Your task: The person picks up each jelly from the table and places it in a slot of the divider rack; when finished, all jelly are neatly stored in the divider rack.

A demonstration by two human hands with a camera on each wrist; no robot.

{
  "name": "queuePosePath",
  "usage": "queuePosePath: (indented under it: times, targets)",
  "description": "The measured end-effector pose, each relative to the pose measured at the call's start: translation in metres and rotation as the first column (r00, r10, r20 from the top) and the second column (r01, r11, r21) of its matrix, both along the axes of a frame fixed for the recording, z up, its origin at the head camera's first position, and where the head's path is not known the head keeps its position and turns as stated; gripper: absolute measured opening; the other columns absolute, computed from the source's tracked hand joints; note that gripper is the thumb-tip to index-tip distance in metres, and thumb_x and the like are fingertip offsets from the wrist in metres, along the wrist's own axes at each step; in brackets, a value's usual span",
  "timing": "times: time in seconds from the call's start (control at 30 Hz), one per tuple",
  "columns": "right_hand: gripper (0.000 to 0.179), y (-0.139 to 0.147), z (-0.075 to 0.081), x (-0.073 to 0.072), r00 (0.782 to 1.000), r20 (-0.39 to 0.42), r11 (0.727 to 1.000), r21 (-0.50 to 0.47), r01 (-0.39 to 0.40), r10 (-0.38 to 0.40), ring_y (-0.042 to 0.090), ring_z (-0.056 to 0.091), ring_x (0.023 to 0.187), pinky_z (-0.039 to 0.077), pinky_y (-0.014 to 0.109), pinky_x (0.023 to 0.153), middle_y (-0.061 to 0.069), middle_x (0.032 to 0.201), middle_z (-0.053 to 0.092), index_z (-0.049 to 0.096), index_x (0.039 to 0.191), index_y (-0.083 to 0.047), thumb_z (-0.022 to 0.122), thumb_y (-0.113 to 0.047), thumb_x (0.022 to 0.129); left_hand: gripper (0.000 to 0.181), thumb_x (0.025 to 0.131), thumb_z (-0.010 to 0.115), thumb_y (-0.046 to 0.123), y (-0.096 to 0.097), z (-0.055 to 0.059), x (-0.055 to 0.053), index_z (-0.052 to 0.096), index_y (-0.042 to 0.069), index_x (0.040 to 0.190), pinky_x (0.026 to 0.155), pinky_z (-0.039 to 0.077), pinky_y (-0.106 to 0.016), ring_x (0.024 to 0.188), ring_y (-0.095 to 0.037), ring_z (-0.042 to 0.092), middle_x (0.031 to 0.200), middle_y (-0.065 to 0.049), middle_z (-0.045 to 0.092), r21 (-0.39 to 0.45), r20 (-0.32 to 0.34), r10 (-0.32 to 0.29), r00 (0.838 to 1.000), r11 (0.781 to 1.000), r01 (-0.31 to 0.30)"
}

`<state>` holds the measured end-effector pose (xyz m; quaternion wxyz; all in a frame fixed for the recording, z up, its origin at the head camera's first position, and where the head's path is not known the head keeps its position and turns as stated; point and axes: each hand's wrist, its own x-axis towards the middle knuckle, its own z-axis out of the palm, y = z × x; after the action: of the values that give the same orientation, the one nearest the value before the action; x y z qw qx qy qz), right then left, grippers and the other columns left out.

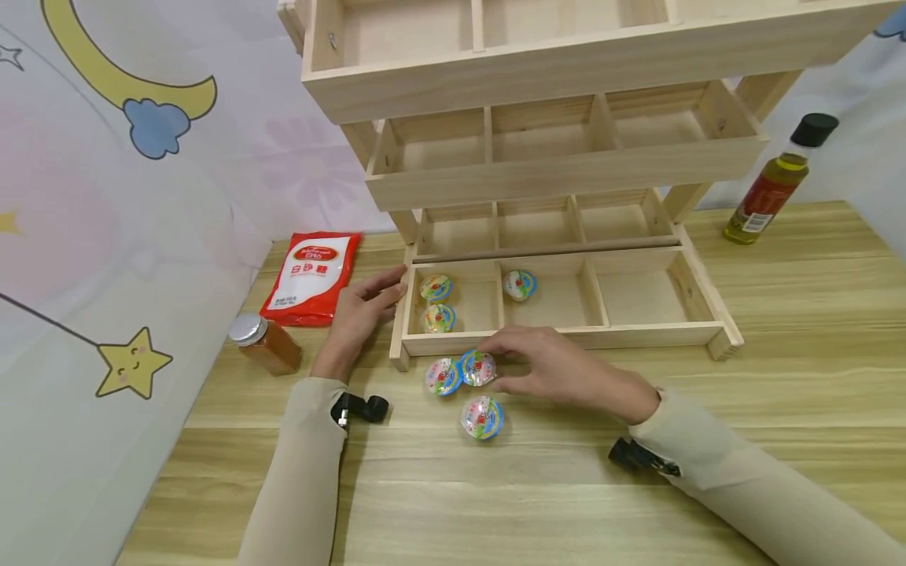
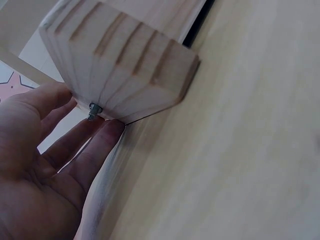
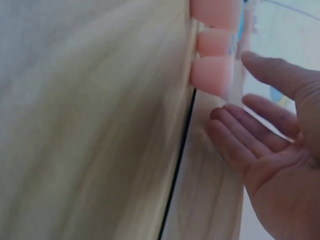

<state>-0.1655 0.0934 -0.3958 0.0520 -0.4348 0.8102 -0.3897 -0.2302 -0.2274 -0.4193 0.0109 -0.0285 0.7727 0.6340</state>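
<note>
My right hand reaches in from the right, thumb and index fingertips apart at the edge of a small jelly cup with a printed foil lid. In the right wrist view its fingers look loosely bent, close to pink jelly cups. Another jelly cup stands against the first, and a third cup sits nearer me. My left hand rests at the left side of the wooden rack. The left wrist view has its fingertips touching the rack's wooden end, around a protruding screw.
In the rack's bottom tier, two yellow jelly cups occupy the left compartment and one pale cup the middle. A red and white sugar bag and a spice jar lie left; an oil bottle stands right. Upper tiers overhang.
</note>
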Motion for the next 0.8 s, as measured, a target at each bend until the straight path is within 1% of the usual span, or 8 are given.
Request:
queuePosePath:
  times: [0.1,0.3,0.4,0.53,0.67,0.8]
  targets:
    - [0.043,-0.004,-0.001,0.002,0.999,0.026,0.999,0.013,0.033,-0.033,0.022,0.072,0.111,0.058,0.036,0.099,0.009,0.124,0.073,0.071,0.129,0.002,0.086,-0.012,0.091,0.043,0.104,0.072,0.02,0.001,0.0,0.0,0.067,0.01,0.145,0.09,0.06,-0.027,0.125,-0.023,0.064,0.145,-0.009,0.065,0.0,0.0,0.001,1.0,1.0,-0.001]
    - [0.042,-0.009,-0.002,0.006,0.995,-0.038,0.995,0.029,0.095,-0.093,0.021,0.073,0.104,0.059,0.038,0.094,0.008,0.116,0.075,0.073,0.126,0.001,0.087,-0.014,0.09,0.044,0.104,0.071,0.02,0.001,0.0,0.0,0.066,0.008,0.146,0.09,0.06,-0.027,0.125,-0.025,0.064,0.146,-0.01,0.064,0.009,-0.003,-0.004,1.0,1.0,0.004]
    - [0.041,-0.011,-0.001,0.008,0.991,-0.05,0.991,0.055,0.126,-0.123,0.02,0.071,0.102,0.059,0.039,0.094,0.006,0.112,0.074,0.074,0.125,0.0,0.087,-0.016,0.09,0.044,0.104,0.072,0.019,0.0,-0.001,0.001,0.066,0.008,0.146,0.09,0.06,-0.027,0.124,-0.023,0.064,0.145,-0.01,0.065,0.018,-0.003,-0.003,1.0,1.0,0.003]
    - [0.042,-0.014,0.001,0.012,0.986,-0.039,0.982,0.095,0.165,-0.162,0.02,0.07,0.106,0.056,0.043,0.099,0.006,0.117,0.074,0.074,0.127,-0.001,0.086,-0.018,0.092,0.043,0.103,0.072,0.018,0.0,-0.002,0.001,0.067,0.007,0.145,0.09,0.06,-0.027,0.121,-0.021,0.065,0.143,-0.011,0.066,0.029,-0.013,-0.002,1.0,1.0,0.002]
    - [0.043,-0.017,0.001,0.014,0.985,-0.029,0.981,0.09,0.174,-0.172,0.022,0.069,0.111,0.054,0.046,0.103,0.009,0.124,0.074,0.072,0.131,-0.001,0.083,-0.016,0.093,0.043,0.103,0.072,0.018,0.0,-0.002,0.001,0.067,0.007,0.144,0.09,0.061,-0.027,0.12,-0.02,0.065,0.142,-0.011,0.066,0.03,-0.018,-0.002,1.0,1.0,0.003]
    - [0.045,-0.019,0.0,0.015,0.983,-0.022,0.98,0.083,0.182,-0.18,0.024,0.069,0.116,0.054,0.045,0.104,0.01,0.127,0.074,0.072,0.132,0.0,0.085,-0.016,0.091,0.043,0.103,0.073,0.019,0.0,-0.001,0.0,0.067,0.008,0.144,0.09,0.06,-0.027,0.12,-0.02,0.065,0.143,-0.01,0.066,0.024,-0.015,-0.003,1.0,1.0,0.003]
